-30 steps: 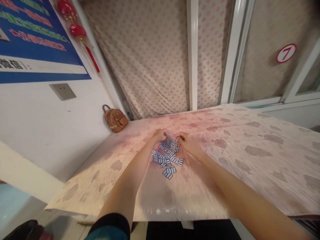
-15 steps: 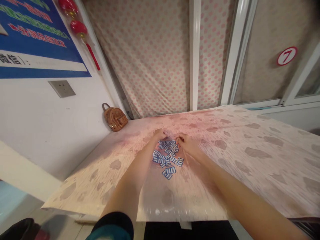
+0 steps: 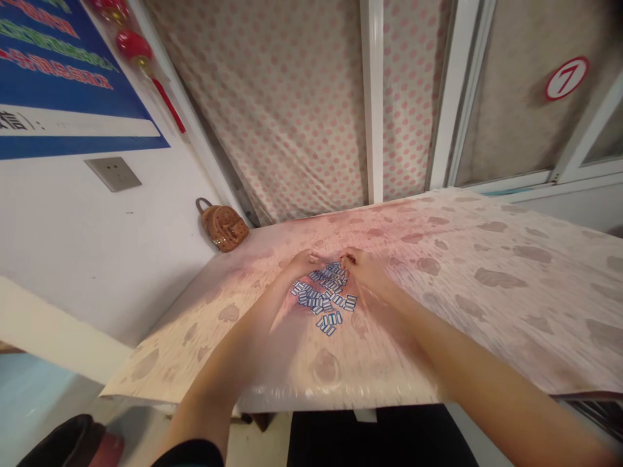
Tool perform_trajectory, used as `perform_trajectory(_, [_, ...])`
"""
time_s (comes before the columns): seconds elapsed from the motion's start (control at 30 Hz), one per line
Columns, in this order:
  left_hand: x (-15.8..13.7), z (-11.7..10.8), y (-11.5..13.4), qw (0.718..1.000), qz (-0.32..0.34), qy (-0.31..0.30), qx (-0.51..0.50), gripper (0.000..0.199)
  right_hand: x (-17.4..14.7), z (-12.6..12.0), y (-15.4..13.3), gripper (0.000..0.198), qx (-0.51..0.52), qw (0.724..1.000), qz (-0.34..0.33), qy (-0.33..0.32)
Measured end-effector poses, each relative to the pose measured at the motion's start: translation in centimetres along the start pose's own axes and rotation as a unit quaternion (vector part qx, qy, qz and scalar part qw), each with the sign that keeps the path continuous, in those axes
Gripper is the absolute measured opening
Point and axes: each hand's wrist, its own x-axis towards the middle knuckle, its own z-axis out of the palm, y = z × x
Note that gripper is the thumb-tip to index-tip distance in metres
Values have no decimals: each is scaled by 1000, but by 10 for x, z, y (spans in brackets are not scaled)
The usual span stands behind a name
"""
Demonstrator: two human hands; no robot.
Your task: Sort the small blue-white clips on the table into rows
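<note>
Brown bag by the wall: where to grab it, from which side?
Probably best by the loop handle, from above on the table side. It arches out from the top of the brown bag's rounded body, so it can be hooked; the wall crowds the left.

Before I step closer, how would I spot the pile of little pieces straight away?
Find the pale, blotchy table. Look between the left hand and right hand, and just below them in the picture. The pile is a loose scatter of many blue-and-white pieces, unlike the single brown bag by the wall.
</note>
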Motion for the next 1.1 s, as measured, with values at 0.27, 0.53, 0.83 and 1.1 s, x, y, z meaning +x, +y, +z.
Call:
perform_trajectory(0.27, [-92,31,22,968,97,-96,210,63,-1,-1,-3,19,-7,1000,4,6])
perform_trajectory(0.53, [-109,57,55,954,129,-117,246,71,-3,-5,-5,21,-18,1000,5,3])
perform_trajectory(0.83, [-94,54,44,975,-8,-38,218,80,-4,-6,-6,22,-23,1000,3,12])
perform_trajectory(1.1, [-90,45,31,968,-59,7,245,74,-4,-5,-5,23,-39,999,5,9])
